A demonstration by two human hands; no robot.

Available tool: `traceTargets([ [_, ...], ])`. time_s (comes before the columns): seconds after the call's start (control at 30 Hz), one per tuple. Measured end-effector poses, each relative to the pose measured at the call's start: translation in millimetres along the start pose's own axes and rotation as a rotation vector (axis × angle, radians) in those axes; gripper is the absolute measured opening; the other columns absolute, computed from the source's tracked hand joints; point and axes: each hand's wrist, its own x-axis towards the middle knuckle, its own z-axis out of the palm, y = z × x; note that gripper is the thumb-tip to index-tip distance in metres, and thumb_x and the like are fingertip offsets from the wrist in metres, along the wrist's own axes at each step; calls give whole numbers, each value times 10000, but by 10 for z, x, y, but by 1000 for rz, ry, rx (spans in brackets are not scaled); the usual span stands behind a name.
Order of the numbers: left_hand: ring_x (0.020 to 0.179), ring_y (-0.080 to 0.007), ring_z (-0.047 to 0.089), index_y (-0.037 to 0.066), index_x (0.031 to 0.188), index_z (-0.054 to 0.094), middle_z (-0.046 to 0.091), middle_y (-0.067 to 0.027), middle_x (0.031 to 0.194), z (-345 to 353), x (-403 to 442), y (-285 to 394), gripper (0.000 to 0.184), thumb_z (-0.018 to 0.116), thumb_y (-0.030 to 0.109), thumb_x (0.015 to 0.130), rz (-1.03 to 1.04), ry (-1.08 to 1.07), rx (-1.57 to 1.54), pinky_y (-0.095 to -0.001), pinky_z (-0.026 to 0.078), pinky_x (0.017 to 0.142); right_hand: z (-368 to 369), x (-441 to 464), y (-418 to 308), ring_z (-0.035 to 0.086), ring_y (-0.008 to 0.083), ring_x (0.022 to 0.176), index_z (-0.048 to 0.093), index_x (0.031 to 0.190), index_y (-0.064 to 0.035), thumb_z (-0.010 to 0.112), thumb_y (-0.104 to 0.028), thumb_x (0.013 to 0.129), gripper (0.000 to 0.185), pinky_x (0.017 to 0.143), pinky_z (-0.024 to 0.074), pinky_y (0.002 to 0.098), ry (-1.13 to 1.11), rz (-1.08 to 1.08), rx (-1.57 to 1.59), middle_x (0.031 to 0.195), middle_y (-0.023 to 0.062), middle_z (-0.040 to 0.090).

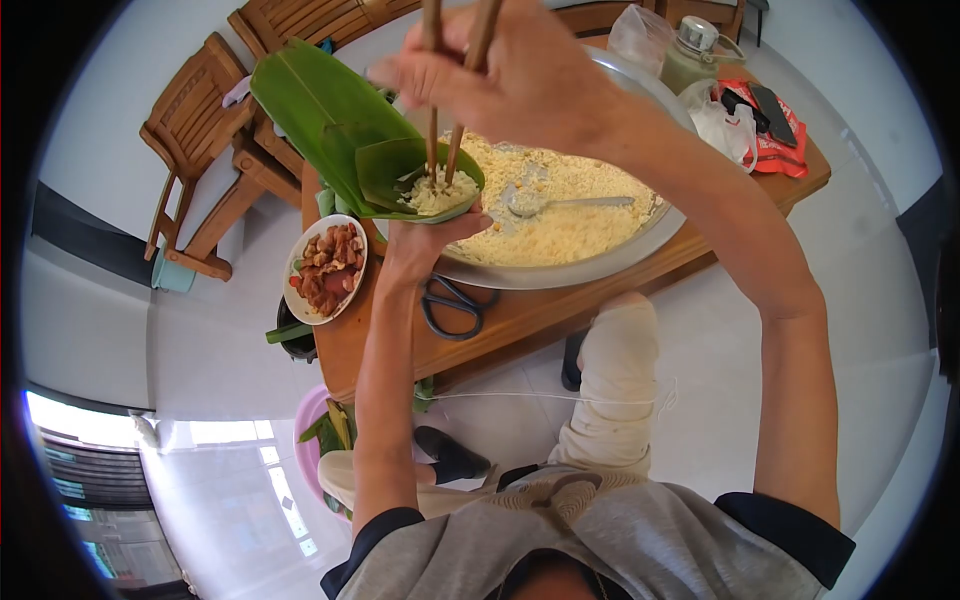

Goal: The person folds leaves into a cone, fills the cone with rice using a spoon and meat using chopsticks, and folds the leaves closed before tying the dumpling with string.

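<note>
My left hand (432,238) grips a green leaf cone (375,180) from below, with long leaf ends (310,110) sticking up to the left. White rice (447,196) fills the cone's mouth. Above it, my right hand (515,75) is closed around a pair of wooden chopsticks (456,140), whose tips are in the rice. Behind and right of the cone lies a wide metal basin (570,275) of yellowish grain (545,240), and a metal spoon (595,202) rests in it. Black-handled scissors (455,312) lie on the table just below the basin.
On the wooden table (400,350), a plate of brownish meat pieces (328,268) sits at the left. A flask (692,55), plastic bags and a red packet (775,150) stand at the right. A pink tub (308,440) holds leaves below. Wooden chairs (195,120) are behind.
</note>
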Motion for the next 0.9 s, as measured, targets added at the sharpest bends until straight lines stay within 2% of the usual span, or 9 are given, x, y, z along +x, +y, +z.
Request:
traceTargets([
  [0.07, 686, -115, 533, 13, 765, 572, 556, -21, 732, 8, -16, 15, 190, 674, -26, 609, 4, -7, -28, -247, 439, 655, -50, 6, -2, 488, 81, 412, 619, 737, 11, 595, -231, 804, 253, 362, 340, 215, 32, -26, 15, 469, 29, 506],
  [0.1, 686, -115, 533, 13, 765, 572, 556, -21, 732, 2, -33, 22, 190, 674, -26, 609, 1, -4, -28, -247, 439, 655, 23, -64, -36, 460, 224, 380, 496, 527, -5, 582, -208, 777, 333, 418, 376, 318, 28, 93, 48, 423, 119, 454],
  [0.2, 687, -116, 533, 11, 771, 572, 558, -25, 738, -5, -12, 19, 196, 674, -30, 609, 3, -17, 93, -250, 441, 658, 169, -158, 52, 494, 78, 423, 618, 736, 17, 596, -231, 802, 258, 376, 354, 213, -79, 30, 58, 507, 45, 540],
  [0.27, 686, -110, 534, 16, 762, 576, 563, -17, 733, -14, 5, -43, 183, 671, -26, 611, 36, -14, -92, -247, 438, 647, 129, -112, 27, 507, 82, 448, 625, 752, 9, 596, -234, 803, 250, 405, 378, 217, -49, 3, 74, 527, 55, 558],
  [0.33, 682, -107, 532, 18, 754, 575, 562, -13, 730, -2, -12, -10, 175, 669, -25, 613, 34, -9, -66, -245, 435, 642, 20, -19, -45, 510, 235, 429, 544, 610, -4, 567, -231, 789, 290, 451, 401, 332, 29, 19, 22, 466, 136, 486],
  [0.6, 689, -106, 531, 13, 749, 576, 565, -12, 733, -18, -40, -4, 162, 661, -27, 617, 63, -13, 18, -244, 432, 645, 146, -91, -66, 538, 252, 466, 545, 598, -2, 556, -223, 801, 300, 472, 417, 346, -148, 35, 103, 502, 141, 518],
  [0.7, 687, -103, 527, 18, 738, 572, 562, -8, 727, 8, -6, 22, 157, 662, -24, 616, 34, 10, 45, -246, 429, 639, -15, -17, -161, 522, 261, 442, 545, 604, 5, 555, -223, 804, 303, 457, 410, 344, -21, 107, 137, 485, 144, 505],
  [0.8, 688, -102, 525, 19, 745, 569, 559, -9, 733, 14, -50, 43, 166, 659, -29, 614, 25, 14, 14, -248, 429, 641, 165, -125, 50, 483, 112, 451, 603, 715, 2, 599, -243, 797, 259, 432, 375, 266, -79, 110, 58, 492, 76, 514],
  [0.9, 686, -105, 526, 14, 750, 571, 558, -18, 736, -6, -17, 20, 168, 661, -29, 615, 41, -22, 43, -242, 427, 643, 179, -163, 103, 511, 120, 470, 613, 735, -4, 592, -236, 802, 243, 442, 390, 263, -67, 33, 58, 521, 84, 547],
])
